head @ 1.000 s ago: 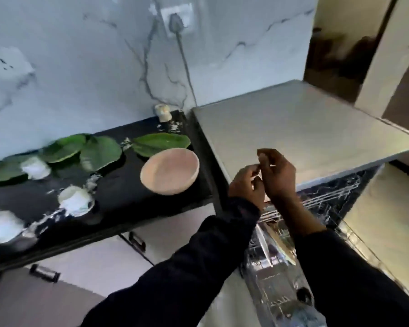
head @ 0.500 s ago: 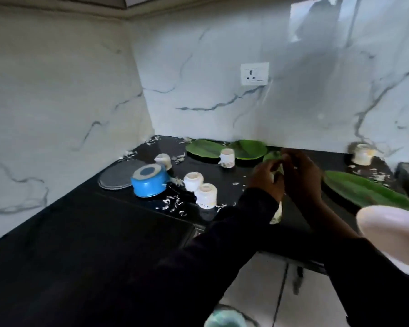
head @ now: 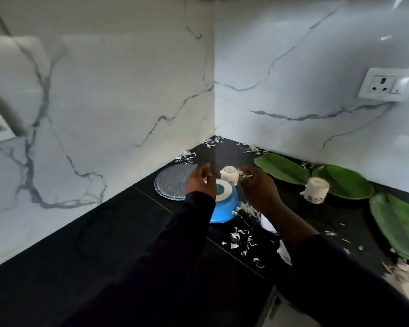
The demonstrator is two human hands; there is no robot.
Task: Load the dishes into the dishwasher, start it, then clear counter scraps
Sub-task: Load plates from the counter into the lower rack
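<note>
Big black counter (head: 104, 244) runs into a corner, with white marble walls (head: 118, 95) behind it on both sides and a socket (head: 388, 84) up on the right wall. Along the right wall sit three green leaf plates (head: 350, 182), laid end to end, the nearest one reaching the right edge of the shot. Back near the corner there's a grey round plate (head: 172, 181) flat on the counter.

Just right of that is a blue bowl (head: 224, 204), upside down and tipped a bit, its white base facing up. A white cup (head: 229, 174) lies on its side right behind the bowl, and another cup (head: 315, 190) stands upside down at the edge of the middle leaf plate.

White scraps (head: 241, 239) are all over: a patch in front of the bowl, more at the corner by the walls, a few bits near the closest leaf plate.

Both arms come in from the bottom in dark sleeves. The left hand (head: 200, 182) hangs above the bowl's left rim, fingers curled with the tips drawn together; too blurry to tell if there's anything in them. The right hand (head: 260, 190) is just right of the bowl and looks like it's pinching a small white scrap (head: 247, 175) at its fingertips, next to the lying cup. The two hands are apart, bowl between them.
</note>
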